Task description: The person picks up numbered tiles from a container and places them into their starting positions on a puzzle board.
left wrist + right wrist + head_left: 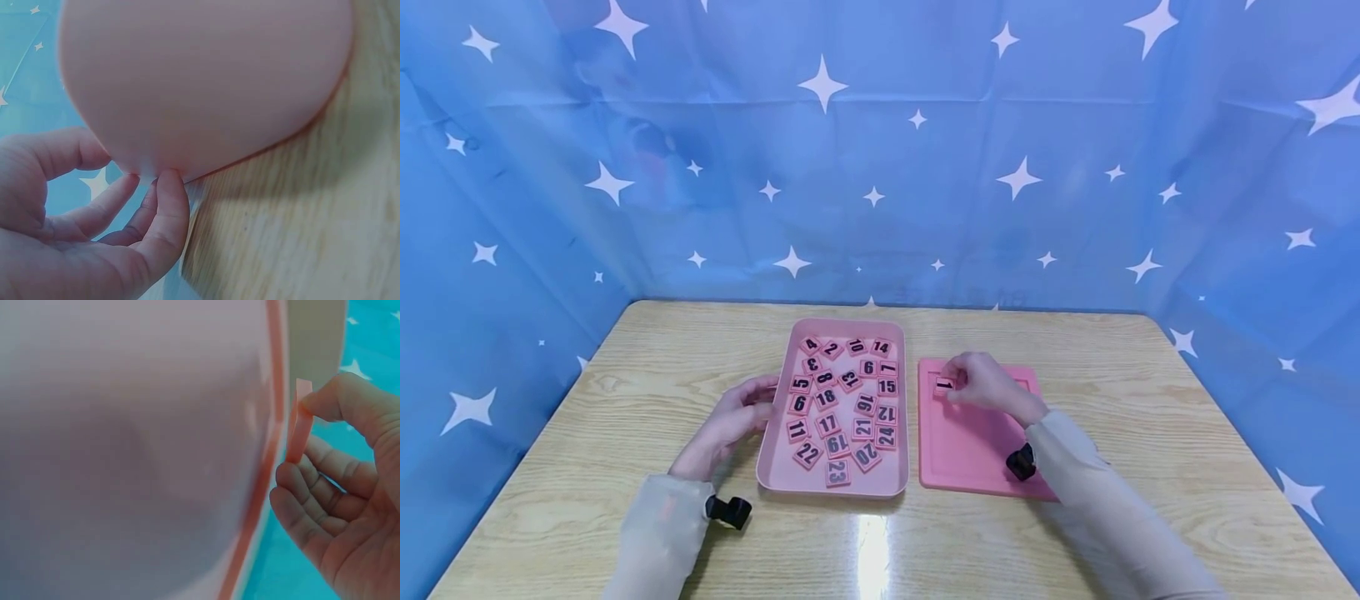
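My right hand [988, 387] pinches a pink number tile [943, 386] marked 1 between thumb and fingers. It is at the upper left corner of a flat pink puzzle board [962, 458] with a raised rim. In the right wrist view the tile [300, 422] shows its thin side, beside the board's edge [253, 506]. My left hand [733, 421] touches the left outer wall of a light pink tray [782, 477] with its fingertips. The left wrist view shows the fingers [172, 212] against the tray's smooth wall [212, 81].
Several number tiles [837, 473] lie loose in the tray, turned various ways. Tray and board stand side by side with a narrow gap on a light wooden table [647, 367]. Behind and beside the table hangs a blue cloth [887, 150] with white stars.
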The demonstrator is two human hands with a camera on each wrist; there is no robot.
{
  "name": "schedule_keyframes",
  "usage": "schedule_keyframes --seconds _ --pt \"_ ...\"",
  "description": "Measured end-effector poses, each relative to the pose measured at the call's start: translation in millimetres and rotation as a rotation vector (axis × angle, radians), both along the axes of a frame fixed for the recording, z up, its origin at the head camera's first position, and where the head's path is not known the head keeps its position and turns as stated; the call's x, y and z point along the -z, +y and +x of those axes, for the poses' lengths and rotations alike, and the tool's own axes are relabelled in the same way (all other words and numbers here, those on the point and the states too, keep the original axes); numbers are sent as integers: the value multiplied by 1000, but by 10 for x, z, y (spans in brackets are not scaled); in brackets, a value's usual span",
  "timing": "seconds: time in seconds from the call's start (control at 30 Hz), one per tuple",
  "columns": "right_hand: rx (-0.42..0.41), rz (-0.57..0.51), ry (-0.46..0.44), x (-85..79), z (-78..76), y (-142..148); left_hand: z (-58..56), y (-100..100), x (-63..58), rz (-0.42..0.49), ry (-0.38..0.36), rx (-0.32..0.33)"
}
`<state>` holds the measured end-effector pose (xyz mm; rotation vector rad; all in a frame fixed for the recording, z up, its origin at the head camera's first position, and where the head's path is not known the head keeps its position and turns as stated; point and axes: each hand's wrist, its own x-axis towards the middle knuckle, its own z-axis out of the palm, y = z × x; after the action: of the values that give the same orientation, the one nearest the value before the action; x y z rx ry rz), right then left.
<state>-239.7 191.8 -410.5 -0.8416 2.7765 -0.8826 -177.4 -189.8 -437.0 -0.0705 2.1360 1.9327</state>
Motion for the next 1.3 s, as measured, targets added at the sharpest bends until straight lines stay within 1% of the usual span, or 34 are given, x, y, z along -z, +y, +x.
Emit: schedule_keyframes --seconds 0.13,0.27,0.43,0.57,0.67,0.73,0.83,0.93,1.0,1.03,1.13,1.3 --pt "-10 6 -20 34 -6 27 -1 -2 -13 3 5 2" --pt "-27 8 -19 62 -12 38 3 -5 -17 3 14 7" --pt "-69 8 -18 92 -25 55 -4 -4 -2 2 5 -1" --pt "-122 14 13 107 -31 73 -10 -7 11 2 -9 -14" --pt "-143 8 60 110 -28 77 -10 -9 17 5 1 -9" --pt "-119 22 84 104 -16 65 -11 -10 21 13 7 -6" --pt "-12 72 90 87 9 20 -9 -10 21 20 6 -4" --pt "111 133 58 64 40 -40 -1 -12 15 24 -3 -6" --pt "170 168 37 49 58 -75 6 -9 9 28 -2 -10" --pt "187 177 27 41 65 -88 8 -8 7 29 -1 -8" --pt "198 192 8 28 75 -116 11 -9 2 36 3 -3" --pt "150 183 13 22 70 -120 10 -9 4 41 4 0"
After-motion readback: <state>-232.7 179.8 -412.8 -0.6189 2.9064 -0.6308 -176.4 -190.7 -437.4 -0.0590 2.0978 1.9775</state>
